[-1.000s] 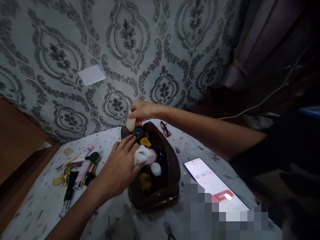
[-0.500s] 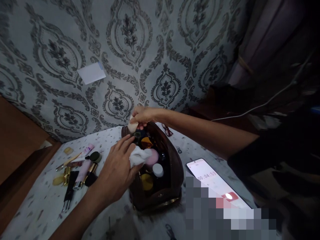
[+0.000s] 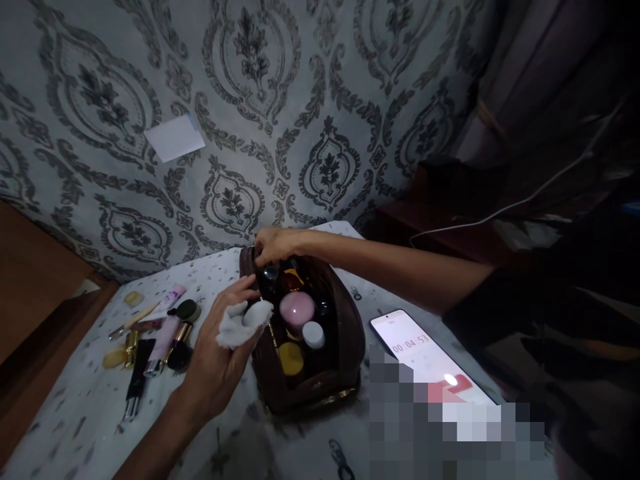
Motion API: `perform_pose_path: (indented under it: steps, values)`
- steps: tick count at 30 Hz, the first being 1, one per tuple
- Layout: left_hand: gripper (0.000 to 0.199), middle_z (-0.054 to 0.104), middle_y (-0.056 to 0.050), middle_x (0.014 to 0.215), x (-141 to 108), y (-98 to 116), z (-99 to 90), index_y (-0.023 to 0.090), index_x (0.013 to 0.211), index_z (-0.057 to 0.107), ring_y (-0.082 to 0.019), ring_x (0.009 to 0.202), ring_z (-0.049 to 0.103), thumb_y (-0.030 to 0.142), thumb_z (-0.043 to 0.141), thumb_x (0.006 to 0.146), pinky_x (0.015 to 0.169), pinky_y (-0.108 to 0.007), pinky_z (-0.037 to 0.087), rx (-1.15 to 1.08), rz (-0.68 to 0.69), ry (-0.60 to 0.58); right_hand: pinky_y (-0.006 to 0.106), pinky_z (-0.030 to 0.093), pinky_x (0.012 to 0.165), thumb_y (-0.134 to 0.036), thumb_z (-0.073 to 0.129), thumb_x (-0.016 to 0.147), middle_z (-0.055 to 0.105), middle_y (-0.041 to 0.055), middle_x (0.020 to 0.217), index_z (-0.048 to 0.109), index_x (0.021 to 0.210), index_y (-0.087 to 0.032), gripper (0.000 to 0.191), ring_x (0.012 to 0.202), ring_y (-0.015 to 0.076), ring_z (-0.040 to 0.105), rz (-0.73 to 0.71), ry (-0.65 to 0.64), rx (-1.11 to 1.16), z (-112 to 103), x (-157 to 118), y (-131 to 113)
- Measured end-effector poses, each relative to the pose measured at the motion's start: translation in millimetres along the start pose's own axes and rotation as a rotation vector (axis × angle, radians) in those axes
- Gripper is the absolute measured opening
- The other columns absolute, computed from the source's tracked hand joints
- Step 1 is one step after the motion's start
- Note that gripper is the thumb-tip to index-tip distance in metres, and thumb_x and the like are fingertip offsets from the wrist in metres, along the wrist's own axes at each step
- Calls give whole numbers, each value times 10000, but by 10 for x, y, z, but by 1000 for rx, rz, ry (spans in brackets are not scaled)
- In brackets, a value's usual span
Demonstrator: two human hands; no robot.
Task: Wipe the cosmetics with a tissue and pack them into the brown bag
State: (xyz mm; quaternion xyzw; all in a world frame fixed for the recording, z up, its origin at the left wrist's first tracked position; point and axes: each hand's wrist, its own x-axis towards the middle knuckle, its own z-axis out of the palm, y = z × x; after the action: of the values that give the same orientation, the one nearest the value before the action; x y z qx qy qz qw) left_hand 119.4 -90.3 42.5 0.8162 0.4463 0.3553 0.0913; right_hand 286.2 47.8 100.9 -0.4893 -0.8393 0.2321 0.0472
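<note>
A brown zippered pouch [image 3: 353,327] stands unzipped on the cloth-covered table. Inside it I see a pink round-lidded container [image 3: 297,310], a white-capped jar [image 3: 313,335], a yellow round item [image 3: 291,359] and an amber piece [image 3: 293,280]. My right hand [image 3: 274,245] dips into the pouch's far left corner with its fingers bent; their tips and anything between them are hidden. At the pouch's left rim is my left hand [image 3: 220,340], a crumpled white tissue [image 3: 245,323] held between its thumb and fingers, with the fingertips by the zipper edge.
Left of the pouch lie several cosmetics: a black tube [image 3: 140,373], a pale pink tube [image 3: 163,343], a purple-white tube [image 3: 171,297] and a dark round-lidded jar [image 3: 188,309]. A lit phone [image 3: 415,333] rests on the right. Patterned wallpaper [image 3: 230,193] rises behind.
My right hand has lowered into the pouch's far corner, and the pale item it held is out of sight. My left hand, with the tissue, has drawn back left off the pouch's contents.
</note>
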Motion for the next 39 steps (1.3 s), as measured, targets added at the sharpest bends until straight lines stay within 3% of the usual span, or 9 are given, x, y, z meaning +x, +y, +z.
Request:
perform_pose_path:
  steps: [9, 13, 17, 21, 24, 28, 31, 34, 39]
  values:
    - [266, 581, -105, 1394, -216, -51, -53, 223, 1180, 568, -247, 1301, 546, 364, 463, 980, 1083, -432, 474, -43, -32, 72, 170, 406, 523, -220, 680, 815, 749, 62, 836, 717, 1023, -97, 245, 592, 99, 625, 14, 83, 11, -61, -22, 16]
    - [267, 644, -107, 1271, -399, -145, -137, 214, 1121, 590, -251, 1204, 607, 394, 462, 973, 1030, -425, 502, -31, -134, 121, 177, 433, 588, -225, 674, 833, 736, 45, 772, 738, 1005, -106, 219, 597, 99, 621, 34, 208, 63, -183, -196, -9]
    - [303, 665, -103, 1132, -680, -358, -217, 197, 1137, 573, -238, 1038, 644, 412, 444, 967, 930, -402, 523, -6, -262, 37, 205, 442, 629, -205, 641, 834, 674, 12, 632, 750, 1005, -107, 225, 603, 121, 617, -9, 358, 133, -168, -473, -49]
    - [246, 675, -53, 919, -983, -587, -279, 195, 1108, 536, -211, 817, 644, 327, 429, 930, 776, -344, 518, 63, -371, -98, 244, 443, 613, -240, 615, 835, 667, 15, 653, 746, 940, -128, 201, 627, 154, 617, -160, 470, 221, 109, -795, -160]
    - [233, 687, -58, 932, -1114, -742, -368, 209, 1073, 561, -235, 858, 642, 252, 418, 894, 781, -339, 497, 244, -448, -148, 255, 438, 625, -257, 606, 836, 693, 26, 719, 739, 889, -153, 177, 668, 164, 623, -298, 504, 283, 418, -1057, -312]
    - [360, 703, -91, 1099, -1124, -977, -586, 224, 1244, 538, -277, 1030, 641, 239, 451, 895, 847, -350, 479, 488, -639, -148, 259, 433, 631, -266, 570, 871, 708, 41, 738, 737, 892, -166, 196, 657, 159, 625, -455, 392, 301, 811, -1346, -581]
    - [431, 644, -121, 1279, -1077, -1164, -761, 217, 1351, 475, -300, 1157, 596, 300, 450, 929, 895, -370, 467, 617, -692, -111, 260, 448, 659, -251, 545, 896, 735, 74, 840, 738, 937, -176, 211, 723, 167, 653, -528, 253, 310, 1065, -1459, -770]
    - [500, 549, -158, 1410, -1028, -1308, -853, 190, 1400, 425, -318, 1256, 536, 397, 446, 946, 939, -392, 458, 658, -689, -130, 254, 440, 629, -260, 537, 905, 724, 70, 808, 737, 980, -172, 232, 693, 160, 644, -513, 167, 350, 1313, -1465, -922]
    - [515, 627, -240, 1275, -946, -1431, -804, 120, 1350, 460, -382, 1239, 546, 384, 508, 911, 932, -447, 455, 603, -759, -224, 233, 410, 563, -264, 573, 863, 625, -4, 628, 729, 906, -161, 191, 564, 124, 573, -356, 37, 632, 1775, -1289, -1130]
